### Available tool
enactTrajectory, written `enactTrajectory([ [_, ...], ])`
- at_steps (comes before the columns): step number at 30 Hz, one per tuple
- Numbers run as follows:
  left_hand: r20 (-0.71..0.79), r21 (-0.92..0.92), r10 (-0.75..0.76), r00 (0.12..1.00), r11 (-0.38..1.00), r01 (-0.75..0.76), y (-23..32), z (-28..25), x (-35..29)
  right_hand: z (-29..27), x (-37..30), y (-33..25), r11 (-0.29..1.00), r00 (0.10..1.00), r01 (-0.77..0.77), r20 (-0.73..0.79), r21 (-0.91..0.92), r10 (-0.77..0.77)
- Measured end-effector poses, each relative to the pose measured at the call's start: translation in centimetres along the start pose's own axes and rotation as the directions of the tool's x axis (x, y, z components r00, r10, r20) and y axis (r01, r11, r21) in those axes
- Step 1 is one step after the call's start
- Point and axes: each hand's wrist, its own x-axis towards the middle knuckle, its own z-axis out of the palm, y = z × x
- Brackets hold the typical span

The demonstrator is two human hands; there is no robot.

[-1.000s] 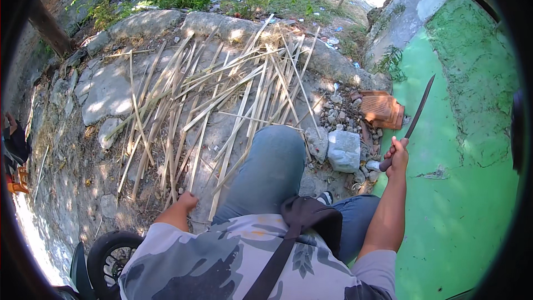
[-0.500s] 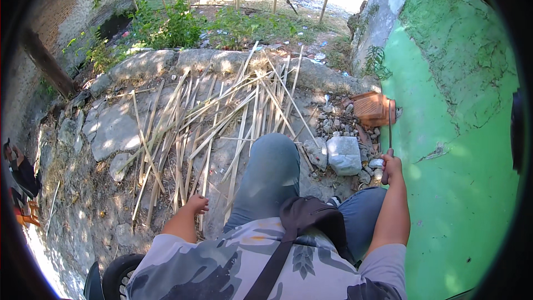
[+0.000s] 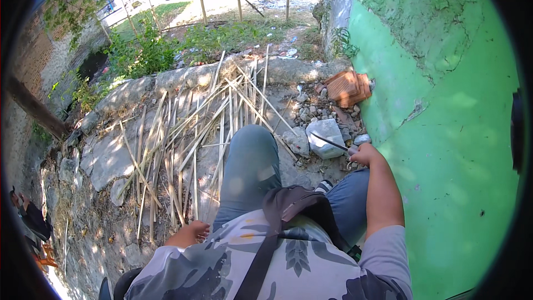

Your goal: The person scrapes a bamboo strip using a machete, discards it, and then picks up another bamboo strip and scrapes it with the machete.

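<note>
My right hand is wrapped round the handle of a long knife. Its thin dark blade points left, passing over a pale squared stone block in front of my right knee. Beside my left thigh hangs my left hand, loosely curled, with nothing seen in it. Many pale split bamboo strips lie crisscrossed on the ground ahead and to the left, their nearest ends close to my left hand.
A green wall runs along my right side. Stacked orange clay tiles and rubble lie at its foot. A low stone ledge crosses beyond the strips. Another person's dark sleeve shows at far left.
The long knife has swung from pointing upright beside the wall to pointing left over the stone block, and my right hand has shifted left. The view has turned slightly right.
</note>
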Motion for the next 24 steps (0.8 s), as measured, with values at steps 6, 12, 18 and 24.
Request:
enactTrajectory([
  [6,-0.078,-0.154,-0.014,0.997,0.988,0.001,-0.6,-1.1,1.1,1.5,2.9,0.6,0.999,0.998,0.052,-0.028,-0.017,-0.052],
  [12,-0.183,-0.087,0.016,0.983,0.996,-0.033,3.3,1.1,-1.8,1.2,3.0,1.2,0.983,0.991,0.062,0.105,0.171,-0.081],
  [18,-0.179,0.210,0.111,0.978,0.975,-0.072,10.0,2.7,-4.7,0.3,-1.9,3.7,0.978,0.990,0.113,0.069,0.178,-0.127],
  [24,-0.161,0.235,0.172,0.972,0.963,-0.131,11.6,1.7,0.3,-0.2,-3.8,4.8,0.968,0.986,0.056,0.140,0.244,-0.092],
])
